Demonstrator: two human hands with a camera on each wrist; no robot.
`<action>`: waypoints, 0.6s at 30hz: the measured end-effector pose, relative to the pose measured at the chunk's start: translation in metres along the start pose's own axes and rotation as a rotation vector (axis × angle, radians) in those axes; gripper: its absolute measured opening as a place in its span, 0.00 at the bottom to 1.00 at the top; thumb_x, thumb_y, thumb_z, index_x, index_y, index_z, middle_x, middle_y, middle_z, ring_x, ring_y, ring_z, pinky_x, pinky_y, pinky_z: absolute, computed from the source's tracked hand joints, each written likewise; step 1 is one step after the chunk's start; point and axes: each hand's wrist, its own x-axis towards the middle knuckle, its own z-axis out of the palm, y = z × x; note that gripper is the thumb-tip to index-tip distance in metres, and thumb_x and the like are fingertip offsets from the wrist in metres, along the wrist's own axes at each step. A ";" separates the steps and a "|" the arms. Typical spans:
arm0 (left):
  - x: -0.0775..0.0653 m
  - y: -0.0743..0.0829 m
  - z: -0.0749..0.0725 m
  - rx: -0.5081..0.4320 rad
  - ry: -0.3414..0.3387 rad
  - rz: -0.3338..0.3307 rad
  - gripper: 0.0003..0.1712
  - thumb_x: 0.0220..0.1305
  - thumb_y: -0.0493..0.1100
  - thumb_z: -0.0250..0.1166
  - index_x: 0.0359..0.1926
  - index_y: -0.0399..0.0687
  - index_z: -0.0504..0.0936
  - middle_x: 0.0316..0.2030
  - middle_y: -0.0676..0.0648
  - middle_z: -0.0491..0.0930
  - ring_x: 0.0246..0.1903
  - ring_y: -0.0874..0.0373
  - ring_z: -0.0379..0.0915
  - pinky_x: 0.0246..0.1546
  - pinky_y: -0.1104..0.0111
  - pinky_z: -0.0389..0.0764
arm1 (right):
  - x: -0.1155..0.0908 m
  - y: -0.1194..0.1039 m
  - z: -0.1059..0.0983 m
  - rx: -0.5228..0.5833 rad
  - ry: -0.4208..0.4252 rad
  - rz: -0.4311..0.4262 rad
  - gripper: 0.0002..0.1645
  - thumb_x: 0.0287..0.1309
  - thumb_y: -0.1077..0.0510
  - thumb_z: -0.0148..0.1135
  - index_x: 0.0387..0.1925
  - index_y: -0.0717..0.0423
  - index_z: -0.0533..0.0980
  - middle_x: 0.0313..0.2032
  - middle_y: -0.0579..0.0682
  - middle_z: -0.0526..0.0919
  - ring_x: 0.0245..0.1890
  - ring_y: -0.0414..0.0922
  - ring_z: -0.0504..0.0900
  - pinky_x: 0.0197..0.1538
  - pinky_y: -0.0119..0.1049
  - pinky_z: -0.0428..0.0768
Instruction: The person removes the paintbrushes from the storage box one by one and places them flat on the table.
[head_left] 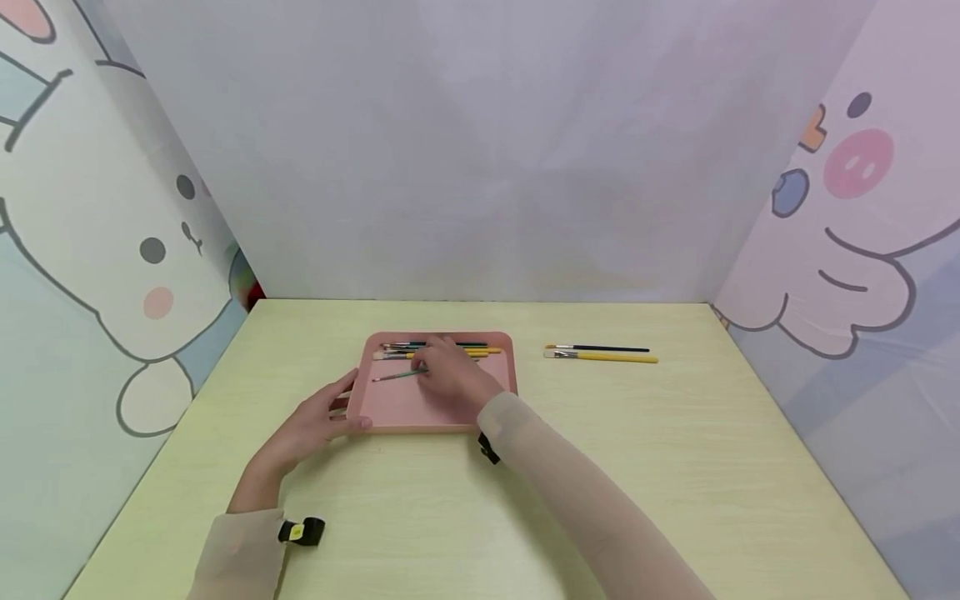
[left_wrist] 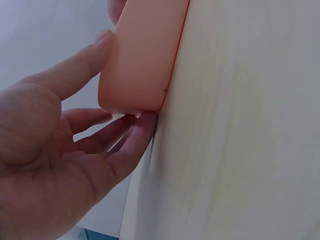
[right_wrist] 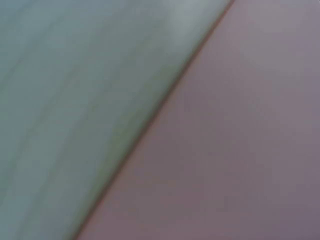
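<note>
A shallow pink tray (head_left: 420,408) lies on the table, with several paintbrushes (head_left: 393,356) along its far side. My left hand (head_left: 311,425) grips the tray's near left corner; in the left wrist view the thumb meets the front of the tray wall (left_wrist: 140,60) and the fingertips press the side. Over the tray, my right hand (head_left: 450,373) has its fingers curled down and pinches a thin green paintbrush (head_left: 397,376), bristles pointing left. The hand covers the middle of that brush and parts of the others. Only blurred tray surface (right_wrist: 225,150) and table fill the right wrist view.
Right of the tray, a dark paintbrush (head_left: 607,348) and a yellow paintbrush (head_left: 615,357) lie side by side on the pale wooden table (head_left: 675,467). A pale cloth backdrop (head_left: 480,167) rises behind the table, and cartoon-printed panels stand at both sides.
</note>
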 end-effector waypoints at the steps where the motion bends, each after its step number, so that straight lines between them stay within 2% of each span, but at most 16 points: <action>1: 0.000 0.000 0.000 0.000 0.000 0.000 0.56 0.71 0.53 0.73 0.87 0.51 0.48 0.80 0.37 0.59 0.75 0.33 0.62 0.64 0.41 0.78 | 0.000 0.001 0.001 0.014 0.002 -0.005 0.13 0.74 0.57 0.63 0.55 0.46 0.87 0.61 0.47 0.79 0.65 0.46 0.72 0.72 0.40 0.72; 6: -0.001 0.000 0.000 -0.006 -0.002 0.003 0.56 0.71 0.53 0.73 0.87 0.52 0.48 0.80 0.38 0.60 0.75 0.33 0.63 0.65 0.41 0.76 | 0.000 0.002 0.002 0.087 0.009 -0.037 0.10 0.73 0.60 0.66 0.49 0.47 0.89 0.48 0.43 0.84 0.53 0.42 0.76 0.63 0.34 0.77; 12: -0.001 0.000 -0.001 -0.008 -0.005 0.015 0.56 0.71 0.52 0.73 0.87 0.51 0.48 0.80 0.38 0.61 0.74 0.33 0.64 0.66 0.40 0.75 | -0.001 0.003 0.002 0.185 0.018 -0.014 0.07 0.72 0.60 0.69 0.45 0.48 0.91 0.45 0.41 0.87 0.50 0.40 0.78 0.59 0.32 0.80; 18: -0.001 0.000 -0.001 -0.005 -0.007 0.008 0.56 0.71 0.53 0.73 0.87 0.52 0.48 0.81 0.38 0.59 0.75 0.33 0.62 0.65 0.41 0.76 | -0.002 0.005 0.002 0.211 0.032 -0.018 0.07 0.70 0.60 0.70 0.44 0.48 0.91 0.44 0.41 0.89 0.48 0.39 0.80 0.55 0.30 0.82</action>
